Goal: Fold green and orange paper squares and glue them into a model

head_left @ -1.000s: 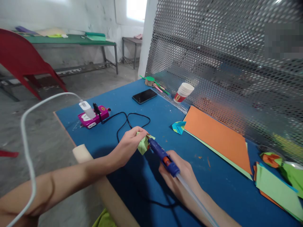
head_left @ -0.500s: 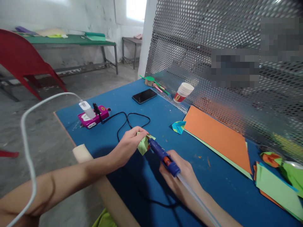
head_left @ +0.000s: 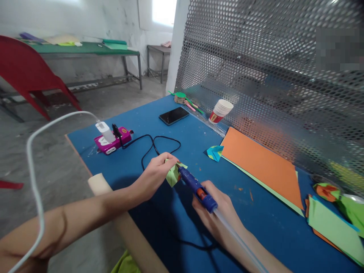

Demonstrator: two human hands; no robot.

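My left hand (head_left: 156, 172) pinches a small folded green paper piece (head_left: 172, 176) with some orange on it, above the blue table (head_left: 133, 119). Wrapped round a blue glue gun (head_left: 196, 187) is my right hand (head_left: 217, 204). The gun's nozzle points at the paper, at or very close to its upper edge by my left fingertips; exact contact is hard to make out. A long clear glue stick (head_left: 239, 240) runs out of the gun's back end. A blue and green folded paper piece (head_left: 215, 153) lies beyond the gun.
Orange sheets (head_left: 258, 163) lie to the right, with a green paper stack (head_left: 332, 223) nearer. Paper cups (head_left: 221, 111), a phone (head_left: 173, 115) and a tape roll (head_left: 179, 98) stand farther back. A pink power strip (head_left: 113, 141) with black cable sits left; a white cable (head_left: 31, 170) crosses the left side.
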